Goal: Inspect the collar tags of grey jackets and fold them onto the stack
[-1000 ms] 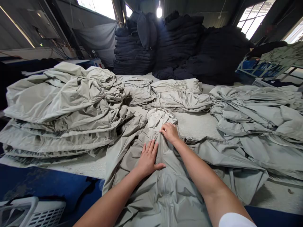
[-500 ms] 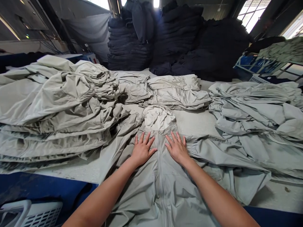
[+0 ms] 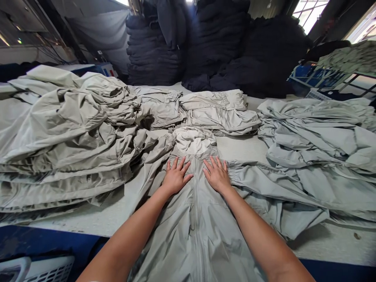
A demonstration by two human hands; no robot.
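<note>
Your right hand (image 3: 218,177) has come level with your left hand (image 3: 174,179), both spread flat, garment zip (image 3: 196,207) lengthwise between.

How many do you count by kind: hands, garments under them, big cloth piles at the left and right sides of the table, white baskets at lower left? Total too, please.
Hands: 2, the left hand and the right hand
Garment under them: 1
Big side piles: 2, the left pile and the right pile
White basket: 1
Total: 6

Jacket (image 3: 216,225): smooth cloth, faint sheen. Dark stacks (image 3: 155,55): matt cloth. Basket (image 3: 49,268): smooth plastic.
</note>
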